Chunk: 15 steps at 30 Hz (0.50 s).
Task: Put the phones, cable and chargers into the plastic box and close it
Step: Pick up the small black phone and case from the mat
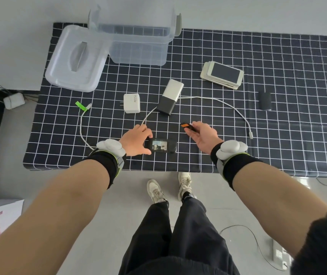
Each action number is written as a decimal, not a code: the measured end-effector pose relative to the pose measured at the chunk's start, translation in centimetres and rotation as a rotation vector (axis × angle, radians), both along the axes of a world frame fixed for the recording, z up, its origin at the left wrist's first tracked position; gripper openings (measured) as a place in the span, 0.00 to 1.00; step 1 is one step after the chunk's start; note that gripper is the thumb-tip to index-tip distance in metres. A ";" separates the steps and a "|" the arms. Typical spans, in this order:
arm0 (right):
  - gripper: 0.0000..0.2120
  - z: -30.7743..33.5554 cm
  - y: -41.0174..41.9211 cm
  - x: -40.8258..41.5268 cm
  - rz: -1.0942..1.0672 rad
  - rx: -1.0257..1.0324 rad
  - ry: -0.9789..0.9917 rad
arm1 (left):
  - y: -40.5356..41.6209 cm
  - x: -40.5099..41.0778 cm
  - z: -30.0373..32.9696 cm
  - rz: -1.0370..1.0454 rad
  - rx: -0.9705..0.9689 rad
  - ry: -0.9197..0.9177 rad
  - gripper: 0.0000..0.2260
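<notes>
Checked surface (277,135) on grey floor | left hand (136,140) grips black phone (161,146) at near edge | right hand (203,135) just right of that phone pinches small black-orange item (186,127) | white cable (228,106), white charger (131,103), power bank (170,97), phone stack (223,76) beyond phone | plastic box (138,40) open, farthest, lid (77,58) beside

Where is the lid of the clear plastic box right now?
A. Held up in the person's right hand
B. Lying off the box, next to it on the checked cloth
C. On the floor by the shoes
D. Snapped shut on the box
B: the lid lies beside the open plastic box, resting on the edge of the checked cloth, and neither hand touches it.
</notes>
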State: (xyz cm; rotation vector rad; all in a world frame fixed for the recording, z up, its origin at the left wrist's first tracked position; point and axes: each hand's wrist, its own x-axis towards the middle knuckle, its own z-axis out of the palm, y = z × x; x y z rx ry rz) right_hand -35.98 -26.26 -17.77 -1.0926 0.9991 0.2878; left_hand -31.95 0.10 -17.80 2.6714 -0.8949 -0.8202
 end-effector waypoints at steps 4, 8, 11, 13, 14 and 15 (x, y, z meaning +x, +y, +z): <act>0.10 1.6 1.6 -0.3 0.021 0.090 0.059 | 0.2 -0.1 0.3 0.005 -0.001 0.017 0.25; 0.15 1.5 3.2 -0.8 0.133 -0.027 0.088 | 0.7 -0.2 0.2 0.008 -0.009 0.014 0.23; 0.13 1.1 3.6 -0.9 0.259 -0.204 0.166 | 0.9 -0.7 0.0 0.037 -0.024 0.021 0.23; 0.10 0.7 3.7 -1.0 0.365 -0.361 0.192 | 0.9 -1.0 -0.1 0.056 -0.040 0.021 0.23; 0.08 0.8 3.9 -1.0 0.406 -0.434 0.186 | 1.0 -1.1 -0.2 0.066 -0.049 0.022 0.23; 0.06 0.9 4.1 -1.1 0.426 -0.469 0.171 | 1.0 -1.2 -0.2 0.074 -0.054 0.023 0.23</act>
